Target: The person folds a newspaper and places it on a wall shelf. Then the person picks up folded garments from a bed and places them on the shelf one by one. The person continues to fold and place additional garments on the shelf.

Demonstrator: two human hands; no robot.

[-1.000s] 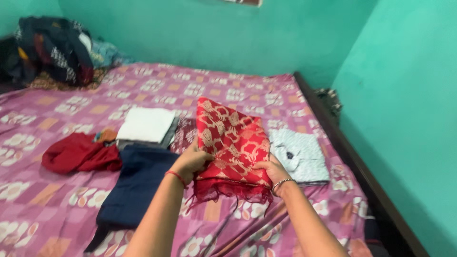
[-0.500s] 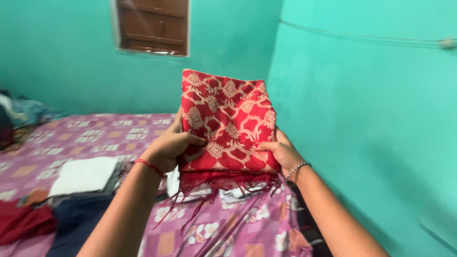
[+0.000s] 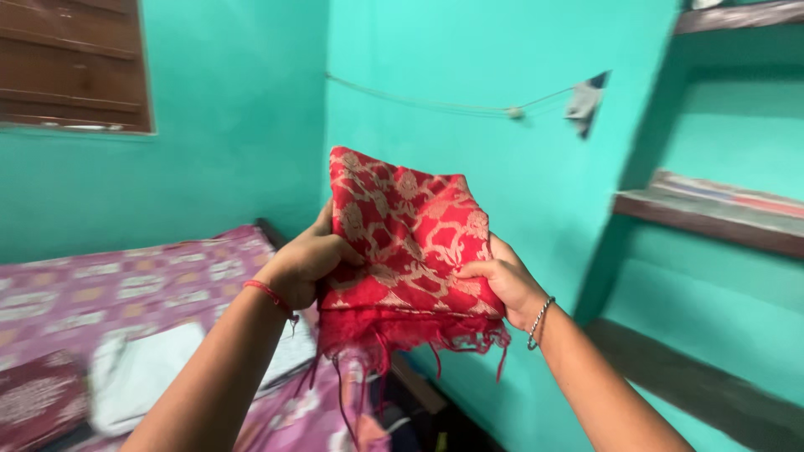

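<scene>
From the head camera I saw my left hand (image 3: 303, 266) and right hand (image 3: 505, 282) clamped on the folded red patterned cloth (image 3: 408, 243), one at each lower side, held up off the bed (image 3: 126, 289). Its fringe (image 3: 402, 335) hung below both grips; a white folded garment (image 3: 138, 372) lay beneath my left forearm.

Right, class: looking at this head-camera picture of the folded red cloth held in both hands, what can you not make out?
- Head view: the far side of the folded red cloth faces away.
- Most fingers of the left hand and right hand are hidden behind the cloth.
- The white folded garment on the bed is motion-blurred.
- Items on the wall shelf are blurred.
</scene>
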